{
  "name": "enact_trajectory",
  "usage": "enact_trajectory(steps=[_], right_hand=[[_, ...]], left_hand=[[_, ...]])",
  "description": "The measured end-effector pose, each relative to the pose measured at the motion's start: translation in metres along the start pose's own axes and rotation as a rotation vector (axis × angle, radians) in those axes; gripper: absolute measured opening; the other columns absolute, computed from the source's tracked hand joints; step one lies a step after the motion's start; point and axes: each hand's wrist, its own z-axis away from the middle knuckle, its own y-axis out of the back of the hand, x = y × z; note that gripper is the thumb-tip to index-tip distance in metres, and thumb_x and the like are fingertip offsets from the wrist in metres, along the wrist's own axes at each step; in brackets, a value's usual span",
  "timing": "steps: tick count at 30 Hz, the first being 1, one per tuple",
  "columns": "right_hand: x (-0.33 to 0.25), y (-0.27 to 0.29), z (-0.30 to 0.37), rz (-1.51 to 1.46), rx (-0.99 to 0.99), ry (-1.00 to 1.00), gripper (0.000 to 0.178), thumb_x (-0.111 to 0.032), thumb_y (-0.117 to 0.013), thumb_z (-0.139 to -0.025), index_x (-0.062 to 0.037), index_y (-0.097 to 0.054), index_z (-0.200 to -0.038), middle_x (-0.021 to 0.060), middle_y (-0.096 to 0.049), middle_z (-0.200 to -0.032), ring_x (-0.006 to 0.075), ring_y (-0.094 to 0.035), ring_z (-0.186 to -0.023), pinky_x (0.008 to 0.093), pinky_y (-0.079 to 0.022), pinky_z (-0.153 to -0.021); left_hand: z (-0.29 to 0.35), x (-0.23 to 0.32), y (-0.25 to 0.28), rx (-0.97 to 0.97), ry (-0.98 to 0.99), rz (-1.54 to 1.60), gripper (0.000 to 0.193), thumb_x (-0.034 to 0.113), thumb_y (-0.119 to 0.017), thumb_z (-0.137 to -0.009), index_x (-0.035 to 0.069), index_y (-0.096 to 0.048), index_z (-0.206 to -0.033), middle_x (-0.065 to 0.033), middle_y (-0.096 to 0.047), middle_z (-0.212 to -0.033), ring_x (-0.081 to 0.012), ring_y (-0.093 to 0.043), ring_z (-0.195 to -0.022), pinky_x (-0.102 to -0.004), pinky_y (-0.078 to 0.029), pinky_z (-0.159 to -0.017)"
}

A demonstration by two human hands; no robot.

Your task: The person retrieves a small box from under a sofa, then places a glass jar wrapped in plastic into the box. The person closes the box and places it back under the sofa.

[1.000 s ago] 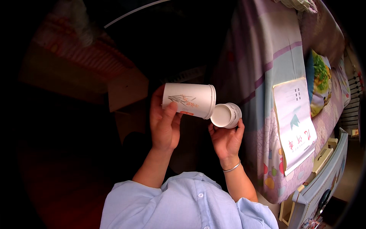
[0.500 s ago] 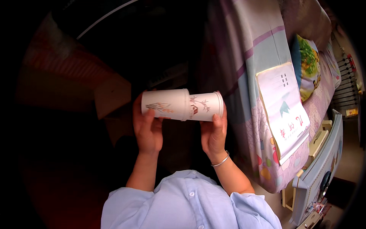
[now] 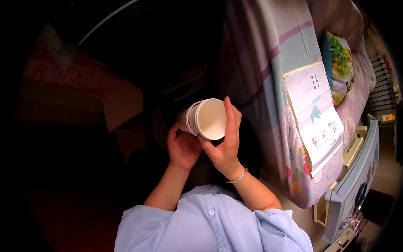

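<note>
A short stack of white paper cups (image 3: 211, 119), one nested in another, is held in front of my chest. Its open mouth faces right and up toward me, and the inside of the top cup looks bare. My left hand (image 3: 183, 150) cradles the stack's lower end from the left, its fingers partly hidden behind the cups. With thumb under the rim and fingers along the far right side, my right hand (image 3: 226, 147) grips the top cup. A silver bangle (image 3: 238, 175) circles my right wrist.
On the right is a bed (image 3: 294, 46) with patterned covers, bearing a large printed paper pad (image 3: 308, 90) and a colourful cushion (image 3: 339, 63). A light blue cabinet (image 3: 346, 193) stands beyond its near end. Cardboard-like boxes (image 3: 121, 105) sit in the dark at left.
The cups have turned from lying sideways, with their sides showing, to mouth toward me, and slid further together. My hands have come closer together.
</note>
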Motion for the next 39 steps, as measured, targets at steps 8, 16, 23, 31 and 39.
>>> enact_trajectory(steps=[8, 16, 23, 31, 39], right_hand=[[-0.008, -0.004, 0.002, 0.024, -0.039, 0.155, 0.092, -0.002, -0.071, -0.061, 0.0044, -0.027, -0.141, 0.0211, -0.035, -0.133, 0.0354, -0.044, -0.12, 0.0399, -0.041, -0.098], [-0.006, -0.003, 0.0, 0.018, -0.053, 0.183, 0.092, -0.004, -0.074, -0.061, 0.0048, -0.028, -0.141, 0.0222, -0.035, -0.133, 0.0356, -0.045, -0.12, 0.0401, -0.041, -0.099], [0.004, 0.001, 0.002, -0.014, -0.065, 0.093, 0.096, -0.009, -0.075, -0.063, 0.0005, -0.023, -0.144, 0.021, -0.034, -0.135, 0.0349, -0.043, -0.122, 0.0411, -0.04, -0.1], [0.014, 0.0, 0.001, -0.17, -0.042, -0.022, 0.084, -0.021, -0.077, -0.068, -0.0016, -0.033, -0.137, 0.0181, -0.037, -0.133, 0.0319, -0.042, -0.12, 0.0407, -0.038, -0.101], [0.019, 0.012, -0.003, -0.363, -0.201, -0.29, 0.073, -0.012, -0.075, -0.074, -0.0063, -0.037, -0.136, 0.0135, -0.038, -0.127, 0.0225, -0.048, -0.114, 0.0341, -0.048, -0.09]], left_hand=[[0.005, -0.004, -0.009, -0.162, -0.052, -0.105, 0.05, 0.043, -0.034, -0.095, 0.008, -0.049, -0.126, -0.009, -0.052, -0.128, -0.0238, -0.051, -0.117, -0.0368, -0.044, -0.096], [0.003, -0.006, -0.009, -0.231, -0.023, -0.023, 0.051, 0.045, -0.033, -0.095, 0.007, -0.048, -0.127, -0.0092, -0.052, -0.128, -0.024, -0.051, -0.118, -0.0377, -0.043, -0.098], [0.006, -0.003, -0.007, -0.152, -0.044, 0.018, 0.05, 0.036, -0.051, -0.091, 0.008, -0.044, -0.132, -0.0078, -0.05, -0.132, -0.0229, -0.048, -0.122, -0.0375, -0.037, -0.104], [0.009, -0.002, -0.022, -0.123, -0.133, -0.14, 0.05, 0.033, -0.054, -0.09, 0.008, -0.042, -0.132, -0.0097, -0.049, -0.132, -0.0239, -0.046, -0.122, -0.0376, -0.037, -0.104], [0.004, 0.034, -0.021, 0.013, -0.362, -0.252, 0.049, 0.036, -0.051, -0.09, 0.009, -0.043, -0.13, -0.0119, -0.049, -0.131, -0.0293, -0.044, -0.125, -0.046, -0.039, -0.1]])
